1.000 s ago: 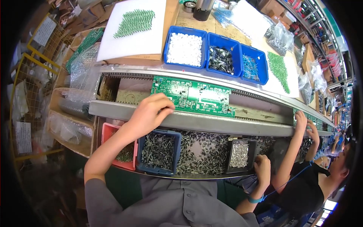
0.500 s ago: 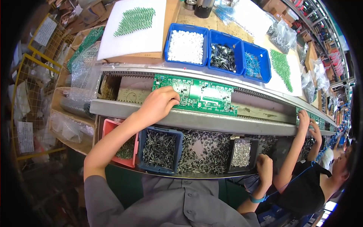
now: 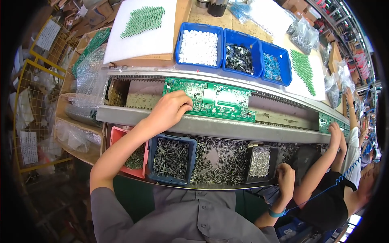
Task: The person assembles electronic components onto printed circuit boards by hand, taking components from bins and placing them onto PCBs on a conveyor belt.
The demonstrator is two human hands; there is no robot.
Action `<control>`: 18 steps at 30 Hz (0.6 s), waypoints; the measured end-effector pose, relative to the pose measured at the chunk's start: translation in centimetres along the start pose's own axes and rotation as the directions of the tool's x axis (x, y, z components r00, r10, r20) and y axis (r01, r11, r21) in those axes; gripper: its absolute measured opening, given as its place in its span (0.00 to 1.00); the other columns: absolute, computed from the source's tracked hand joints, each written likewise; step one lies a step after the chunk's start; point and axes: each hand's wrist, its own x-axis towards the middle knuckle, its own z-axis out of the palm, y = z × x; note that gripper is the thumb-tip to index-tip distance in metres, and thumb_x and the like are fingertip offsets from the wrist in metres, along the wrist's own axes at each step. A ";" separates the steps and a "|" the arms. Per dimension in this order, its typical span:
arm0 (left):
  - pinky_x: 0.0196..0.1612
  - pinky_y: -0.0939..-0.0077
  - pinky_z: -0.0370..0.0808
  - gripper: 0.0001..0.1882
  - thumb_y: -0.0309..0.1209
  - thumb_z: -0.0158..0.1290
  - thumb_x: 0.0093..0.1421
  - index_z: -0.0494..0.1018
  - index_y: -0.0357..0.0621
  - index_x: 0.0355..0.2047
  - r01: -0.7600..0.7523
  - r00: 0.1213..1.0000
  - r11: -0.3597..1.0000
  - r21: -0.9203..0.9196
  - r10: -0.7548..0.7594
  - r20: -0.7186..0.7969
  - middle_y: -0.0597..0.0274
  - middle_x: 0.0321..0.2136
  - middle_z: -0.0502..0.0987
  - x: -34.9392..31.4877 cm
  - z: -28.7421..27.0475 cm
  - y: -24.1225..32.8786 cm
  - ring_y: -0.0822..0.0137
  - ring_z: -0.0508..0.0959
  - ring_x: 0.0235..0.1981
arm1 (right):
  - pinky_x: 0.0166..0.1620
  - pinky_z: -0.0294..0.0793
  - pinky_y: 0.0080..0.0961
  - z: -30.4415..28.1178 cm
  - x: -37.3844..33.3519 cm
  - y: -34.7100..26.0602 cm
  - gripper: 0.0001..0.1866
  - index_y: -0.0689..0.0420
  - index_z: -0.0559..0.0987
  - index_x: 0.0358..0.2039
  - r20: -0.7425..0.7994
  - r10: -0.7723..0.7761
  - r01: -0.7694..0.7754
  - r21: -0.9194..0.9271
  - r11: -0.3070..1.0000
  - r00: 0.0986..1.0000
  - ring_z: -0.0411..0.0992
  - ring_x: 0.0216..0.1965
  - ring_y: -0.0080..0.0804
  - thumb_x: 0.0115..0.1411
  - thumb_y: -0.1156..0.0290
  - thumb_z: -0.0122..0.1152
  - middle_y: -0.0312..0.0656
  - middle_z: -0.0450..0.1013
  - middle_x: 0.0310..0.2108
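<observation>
A green circuit board (image 3: 227,101) lies across the rails of the conveyor, with small parts on its surface. My left hand (image 3: 173,108) rests over the board's left portion, fingers curled and pressed together; whatever they pinch is hidden. Low on the right, my right hand (image 3: 285,180) is closed beside a black tray (image 3: 274,160) of small silvery parts. I cannot see what its fingers hold. Loose components with wire leads (image 3: 221,168) cover the shelf to the left of that tray.
A dark blue bin (image 3: 192,162) and a red bin (image 3: 117,135) stand below the rail (image 3: 219,128). Beyond the conveyor are three blue bins (image 3: 221,44) of parts and white foam (image 3: 142,48) holding green pieces. At right, a co-worker's hands (image 3: 335,131) reach another board (image 3: 324,120).
My left hand stays almost still over the board. My right hand has shifted slightly right. The co-worker's hands and body have moved, and another person's arm now shows farther back at right.
</observation>
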 end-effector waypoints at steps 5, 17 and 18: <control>0.34 0.64 0.71 0.03 0.23 0.54 0.54 0.73 0.35 0.28 -0.004 1.000 1.000 -0.001 0.004 0.000 0.52 0.27 0.73 -0.1 0.0 0.0 0.52 0.75 0.30 | 0.29 0.68 0.35 0.0 0.1 -0.5 0.03 0.66 0.72 0.26 0.000 0.030 -0.030 0.023 0.999 1.000 0.70 0.24 0.49 0.50 0.85 0.51 0.54 0.70 0.21; 0.38 0.63 0.72 0.03 0.25 0.55 0.51 0.72 0.39 0.26 -0.136 0.989 0.971 0.195 0.146 -0.037 0.57 0.27 0.72 -0.1 0.5 0.4 0.55 0.75 0.34 | 0.30 0.67 0.35 -0.1 0.5 -1.4 0.04 0.65 0.71 0.32 -0.174 0.046 -0.029 0.101 0.994 0.984 0.67 0.23 0.45 0.56 0.83 0.52 0.51 0.68 0.22; 0.38 0.63 0.72 0.03 0.25 0.55 0.51 0.72 0.39 0.26 -0.137 0.989 0.971 0.195 0.146 -0.037 0.57 0.27 0.72 -0.1 0.6 0.5 0.55 0.75 0.34 | 0.29 0.67 0.33 -0.3 0.5 -1.8 0.05 0.65 0.72 0.34 -0.185 0.083 -0.060 0.126 0.990 0.979 0.67 0.23 0.43 0.55 0.83 0.53 0.49 0.68 0.22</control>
